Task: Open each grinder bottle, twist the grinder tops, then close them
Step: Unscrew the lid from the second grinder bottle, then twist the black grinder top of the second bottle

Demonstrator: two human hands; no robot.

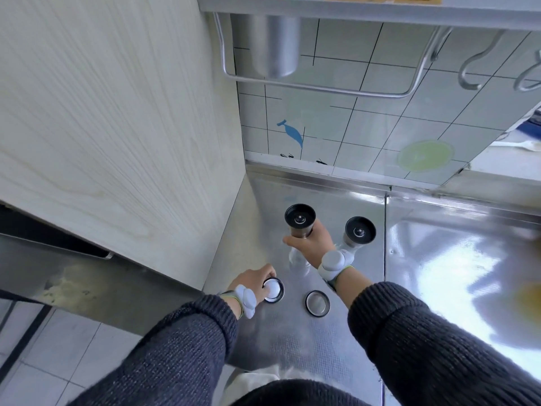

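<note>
Two grinder bottles stand uncapped on the steel counter (292,341). My right hand (311,241) grips the left grinder bottle (300,219) just under its black grinder top. The right grinder bottle (360,231) stands free beside it, partly hidden by my right wrist. My left hand (253,281) rests on a round clear cap (273,290) lying on the counter, fingers on its rim. A second clear cap (317,303) lies loose to its right, untouched.
A wood-grain cabinet side (117,127) rises close on the left. The tiled wall (351,136) behind carries a steel rail (316,87), a hanging steel cup (273,45) and hooks (471,74). The counter's front edge is near my body.
</note>
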